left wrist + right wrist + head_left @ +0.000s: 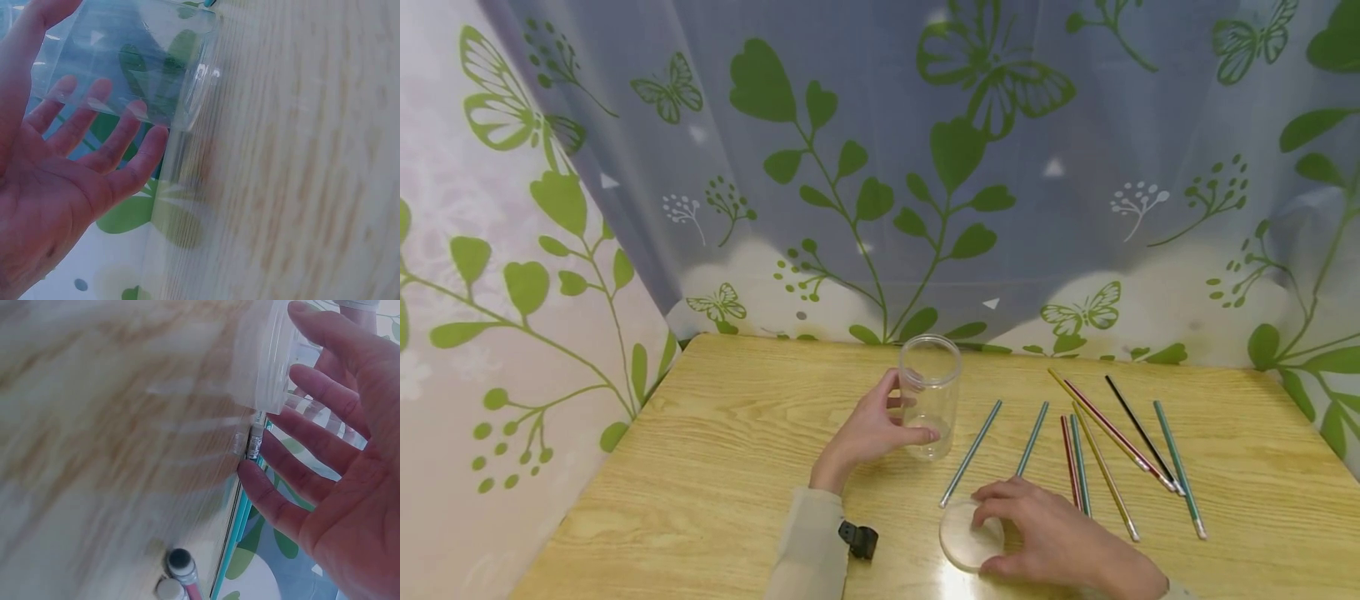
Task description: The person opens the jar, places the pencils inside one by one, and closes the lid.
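A clear cylindrical plastic jar (931,408), without a lid on it, stands upright near the table's back edge. My left hand (872,423) holds it from the left side, thumb across the front and fingers behind the wall. In the left wrist view, the fingers (128,125) spread along the jar's clear wall (156,75). Closer to me, a round clear lid (962,542) lies flat on the table. My right hand (1045,533) grips it from the right, thumb at the near rim and fingertips over the far side. The lid's ridged rim (275,362) shows beside that thumb in the right wrist view.
Several pencils with eraser ends lie loose right of the jar, among them a teal pencil (972,454), a black pencil (1138,429) and a yellow pencil (1105,471). The wooden table (700,467) backs onto a leaf-and-butterfly patterned curtain (865,208). A black strap piece (859,540) sits at my left sleeve.
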Demonstrator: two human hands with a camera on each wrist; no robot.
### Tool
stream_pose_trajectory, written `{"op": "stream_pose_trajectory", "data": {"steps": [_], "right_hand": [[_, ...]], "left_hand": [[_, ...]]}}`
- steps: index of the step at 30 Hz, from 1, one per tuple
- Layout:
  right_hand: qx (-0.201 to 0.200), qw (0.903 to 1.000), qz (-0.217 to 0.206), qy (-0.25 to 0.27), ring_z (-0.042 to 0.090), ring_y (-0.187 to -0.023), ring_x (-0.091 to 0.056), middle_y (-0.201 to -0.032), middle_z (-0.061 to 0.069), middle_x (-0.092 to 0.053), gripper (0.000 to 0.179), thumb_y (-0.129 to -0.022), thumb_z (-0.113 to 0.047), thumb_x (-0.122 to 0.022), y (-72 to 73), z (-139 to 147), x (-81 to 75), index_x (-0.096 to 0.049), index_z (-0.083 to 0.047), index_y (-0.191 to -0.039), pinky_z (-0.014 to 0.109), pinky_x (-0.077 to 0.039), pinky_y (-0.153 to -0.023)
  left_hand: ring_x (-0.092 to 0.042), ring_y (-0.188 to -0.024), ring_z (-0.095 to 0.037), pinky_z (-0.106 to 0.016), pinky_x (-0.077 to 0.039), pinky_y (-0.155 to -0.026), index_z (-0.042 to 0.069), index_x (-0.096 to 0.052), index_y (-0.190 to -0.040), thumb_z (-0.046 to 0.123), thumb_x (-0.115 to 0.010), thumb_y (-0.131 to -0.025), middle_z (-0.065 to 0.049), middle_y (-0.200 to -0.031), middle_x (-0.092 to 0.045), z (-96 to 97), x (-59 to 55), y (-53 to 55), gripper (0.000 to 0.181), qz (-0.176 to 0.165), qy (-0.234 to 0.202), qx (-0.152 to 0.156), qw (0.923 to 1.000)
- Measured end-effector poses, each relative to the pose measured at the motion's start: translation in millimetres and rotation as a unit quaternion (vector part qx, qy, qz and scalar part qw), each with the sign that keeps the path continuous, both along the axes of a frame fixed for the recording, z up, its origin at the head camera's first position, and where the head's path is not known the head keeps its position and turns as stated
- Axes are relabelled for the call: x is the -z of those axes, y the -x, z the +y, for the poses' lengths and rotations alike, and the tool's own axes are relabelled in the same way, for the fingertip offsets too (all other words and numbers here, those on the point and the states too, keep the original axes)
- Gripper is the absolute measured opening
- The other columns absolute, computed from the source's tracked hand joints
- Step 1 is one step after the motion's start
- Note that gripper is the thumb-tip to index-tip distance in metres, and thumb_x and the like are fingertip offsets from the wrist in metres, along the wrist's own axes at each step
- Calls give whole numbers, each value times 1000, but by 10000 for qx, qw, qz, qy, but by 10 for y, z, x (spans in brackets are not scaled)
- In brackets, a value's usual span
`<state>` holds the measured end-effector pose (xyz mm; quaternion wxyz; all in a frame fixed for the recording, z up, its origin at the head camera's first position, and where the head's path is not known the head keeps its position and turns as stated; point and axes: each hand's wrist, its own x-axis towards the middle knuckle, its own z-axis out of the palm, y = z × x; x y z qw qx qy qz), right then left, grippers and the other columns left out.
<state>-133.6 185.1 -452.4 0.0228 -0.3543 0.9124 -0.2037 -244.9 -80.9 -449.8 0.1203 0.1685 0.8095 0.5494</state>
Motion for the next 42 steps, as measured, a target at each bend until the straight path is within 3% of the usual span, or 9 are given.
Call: {"op": "stream_pose_trajectory", "data": {"steps": [7,14,20,26,32,37,42], "right_hand": [[72,10000,-22,1,26,-117,-64,-131,-3,-66,29,-81,-50,-83,-6,8,16,-68,-37,-103,42,-58,-90],[320,9989,-96,321,23,-117,-65,-133,-3,-64,27,-91,-55,-72,-20,55,-17,-70,-34,-109,41,-59,-89],[671,9949,369,652,21,-112,-68,-127,-5,-67,27,-90,-49,-76,-3,143,-43,-72,-30,-109,41,-59,-87],[1116,9823,1166,950,18,-104,-70,-117,-7,-70,27,-81,-33,-88,31,256,-49,-74,-28,-104,42,-59,-82],[1434,9653,1801,1231,17,-93,-71,-109,-4,-73,33,-74,-20,-92,90,437,-48,-74,-21,-101,35,-59,-73],[1986,9541,1839,1282,19,-84,-71,-103,-5,-74,31,-75,-20,-91,107,609,-61,-74,-21,-101,31,-57,-66],[2599,9429,1546,1399,20,-85,-71,-102,0,-76,25,-83,-23,-86,106,794,-102,-75,-18,-104,28,-56,-64]], "left_hand": [[-53,-136,-29,-49,-48,-111,34,-49,-136,34,-90,-78,-4,-143,-51,1,-8,-2,71,-2,-7,3,10000],[-53,-136,-28,-49,-48,-111,34,-50,-136,34,-90,-77,-1,-142,-52,1,-1,-7,72,-16,16,-13,10000],[-52,-136,-28,-49,-48,-111,36,-49,-138,34,-90,-78,3,-142,-51,-7,6,-9,72,-31,-29,6,10000],[-52,-137,-28,-48,-48,-111,38,-50,-140,31,-90,-79,6,-145,-51,-5,-4,-5,73,-7,-91,47,9999],[-52,-137,-29,-48,-48,-111,37,-50,-139,31,-90,-78,4,-148,-51,-3,-15,-3,73,-21,-79,47,10000],[-52,-137,-31,-48,-48,-111,35,-49,-142,30,-90,-78,3,-149,-51,-12,-13,3,76,-12,-71,63,10000],[-51,-137,-31,-49,-49,-110,35,-49,-142,29,-90,-78,2,-149,-51,-11,-2,2,76,-12,-89,75,9999]]}}
